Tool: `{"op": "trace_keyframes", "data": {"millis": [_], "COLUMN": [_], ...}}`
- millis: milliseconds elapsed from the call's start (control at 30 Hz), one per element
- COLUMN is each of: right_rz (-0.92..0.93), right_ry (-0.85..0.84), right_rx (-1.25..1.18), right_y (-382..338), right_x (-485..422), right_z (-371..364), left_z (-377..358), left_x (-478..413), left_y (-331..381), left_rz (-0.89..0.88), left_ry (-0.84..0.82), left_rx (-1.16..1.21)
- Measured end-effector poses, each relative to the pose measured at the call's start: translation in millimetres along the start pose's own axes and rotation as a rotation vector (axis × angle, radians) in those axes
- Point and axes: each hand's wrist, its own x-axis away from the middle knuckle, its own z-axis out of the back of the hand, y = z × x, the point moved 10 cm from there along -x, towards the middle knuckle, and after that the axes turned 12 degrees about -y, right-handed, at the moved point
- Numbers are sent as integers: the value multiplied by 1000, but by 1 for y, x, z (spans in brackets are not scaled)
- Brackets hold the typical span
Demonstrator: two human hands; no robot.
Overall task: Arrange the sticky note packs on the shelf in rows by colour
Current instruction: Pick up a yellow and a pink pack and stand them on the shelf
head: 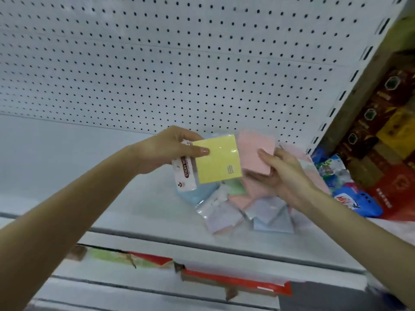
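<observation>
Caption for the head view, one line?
Left hand grips a yellow sticky note pack, right hand a pink pack, above jumbled pastel packs on a white shelf.

bright, even, cool light; soft picture
glare streaks the wrapper of the yellow pack (216, 159); the pegboard (157, 63) bows with wide-angle distortion; the lower shelf edges (202, 243) and the pile of packs (247, 205) are blurred.

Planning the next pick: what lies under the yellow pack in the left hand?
On the shelf below the yellow pack: a blue pack and a green pack, each partly covered. Anything else there is hidden.
</observation>
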Motion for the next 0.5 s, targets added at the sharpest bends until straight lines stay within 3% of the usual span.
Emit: {"op": "trace_keyframes", "data": {"millis": [133,300,500], "right_rz": [-21,-22,-110], "right_ry": [-97,-172,-320], "right_rx": [-170,-161,-112], "right_y": [14,46,105], "right_x": [-32,-63,-91], "right_z": [-97,-211,-372], "left_z": [52,156,271], "left_x": [47,99,166], "left_y": [-21,-66,-129], "left_rz": [4,16,90], "left_ry": [-21,148,223], "left_rx": [-53,-42,43]}}
